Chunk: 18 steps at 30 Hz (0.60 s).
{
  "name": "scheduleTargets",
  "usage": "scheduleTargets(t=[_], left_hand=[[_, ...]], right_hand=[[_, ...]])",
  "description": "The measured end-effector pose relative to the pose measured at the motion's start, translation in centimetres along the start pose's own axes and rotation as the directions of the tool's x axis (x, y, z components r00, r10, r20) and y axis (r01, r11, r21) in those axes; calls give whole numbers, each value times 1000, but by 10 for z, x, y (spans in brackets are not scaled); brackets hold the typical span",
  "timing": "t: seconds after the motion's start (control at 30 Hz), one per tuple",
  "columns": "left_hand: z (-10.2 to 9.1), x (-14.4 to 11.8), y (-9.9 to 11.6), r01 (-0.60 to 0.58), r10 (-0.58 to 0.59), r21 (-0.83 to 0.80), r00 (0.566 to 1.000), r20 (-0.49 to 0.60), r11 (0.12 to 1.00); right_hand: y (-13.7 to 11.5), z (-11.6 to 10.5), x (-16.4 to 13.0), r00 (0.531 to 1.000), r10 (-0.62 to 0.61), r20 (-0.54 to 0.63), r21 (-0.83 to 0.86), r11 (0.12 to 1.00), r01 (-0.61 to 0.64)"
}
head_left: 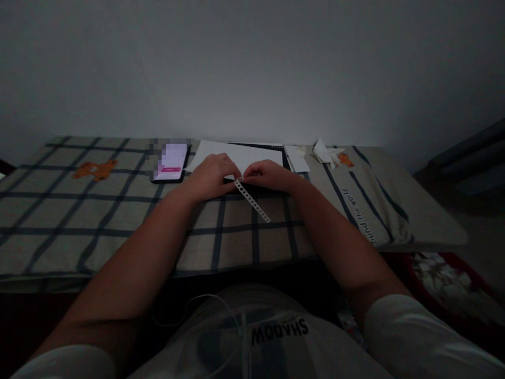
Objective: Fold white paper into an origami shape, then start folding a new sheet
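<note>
My left hand [211, 176] rests palm down on a white sheet of paper [252, 153] lying on a dark pad on the checked cloth. My right hand [270, 175] pinches the top end of a narrow perforated paper strip [253, 201] at the sheet's near edge. The strip trails toward me over the cloth. Fingertips of both hands meet where the strip joins the sheet.
A lit phone [170, 162] lies left of the sheet. Folded white paper pieces [324, 152] and a small sheet [298, 158] sit to the right. The checked cloth [79, 210] covers the table. A red bin with paper scraps [442, 279] stands low right.
</note>
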<state>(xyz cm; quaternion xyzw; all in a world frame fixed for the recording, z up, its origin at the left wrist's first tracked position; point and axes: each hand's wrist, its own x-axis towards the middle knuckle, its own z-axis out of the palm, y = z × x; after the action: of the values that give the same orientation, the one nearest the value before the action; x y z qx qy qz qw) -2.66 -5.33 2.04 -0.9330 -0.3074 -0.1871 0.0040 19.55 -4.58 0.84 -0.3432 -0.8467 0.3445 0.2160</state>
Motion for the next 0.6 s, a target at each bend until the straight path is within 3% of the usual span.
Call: scheduleTargets(t=[0.2,0.6], left_hand=[[-2,-1,1,9,-9,2,1000,0,1000],[1,0,-2,2,-2,4,1000,-12,1000]], right_hand=[[3,4,2,997,-77,-13,-50,996,76],[-1,-2,0,1000,-12,-3,-40,999,12]])
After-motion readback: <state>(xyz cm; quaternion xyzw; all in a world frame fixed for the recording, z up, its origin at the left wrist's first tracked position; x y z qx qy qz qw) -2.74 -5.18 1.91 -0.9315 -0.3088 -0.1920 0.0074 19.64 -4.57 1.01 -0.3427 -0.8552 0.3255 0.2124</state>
